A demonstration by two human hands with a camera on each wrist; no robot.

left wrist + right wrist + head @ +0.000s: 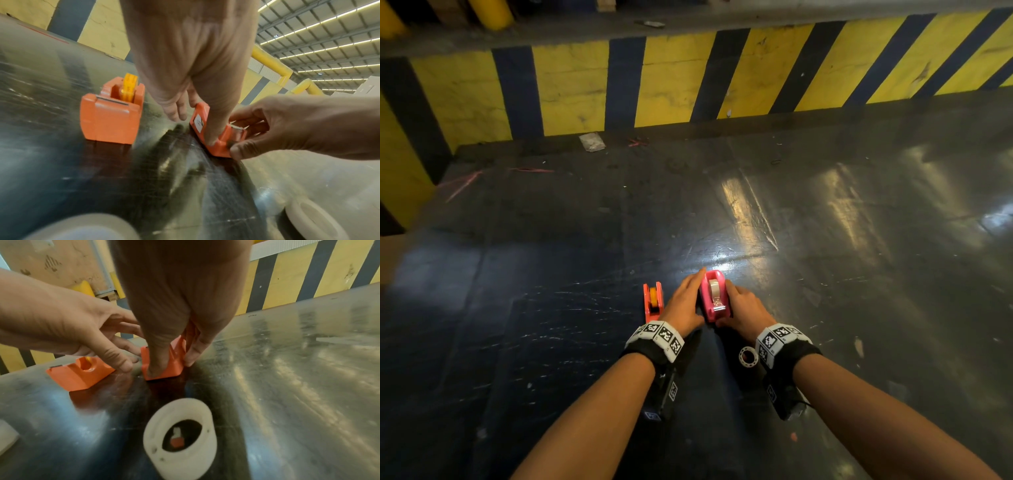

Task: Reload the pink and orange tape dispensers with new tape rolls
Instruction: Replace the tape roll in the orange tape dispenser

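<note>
- Forearms fill the bottom of the head view, and a loose white roll (748, 357) lies flat on the dark counter (825, 240) just inside the right wrist.
- Beyond it, the pink dispenser (714, 298) stands on the counter between both hands, a clear tape roll seated in its well and the cutter end toward the person.
- Left hand (685, 301) lies along the dispenser's left side, fingers nearly straight and pressing its wall, not wrapped round it.
- Right hand (744, 305) has its fingers and thumb curled round the right side and near end, pinching the body by the cutter.
- Orange dispenser (653, 299) sits just left of the left hand, apart from it, with a yellow-orange spool in its slot.
- Risks, as I judge them: the glossy counter lets the pink body slide or tip if either hand pushes harder; a thumb by the serrated blade could get nicked; the left wrist could knock the orange one; the loose roll could be swept off by the right forearm.
</note>
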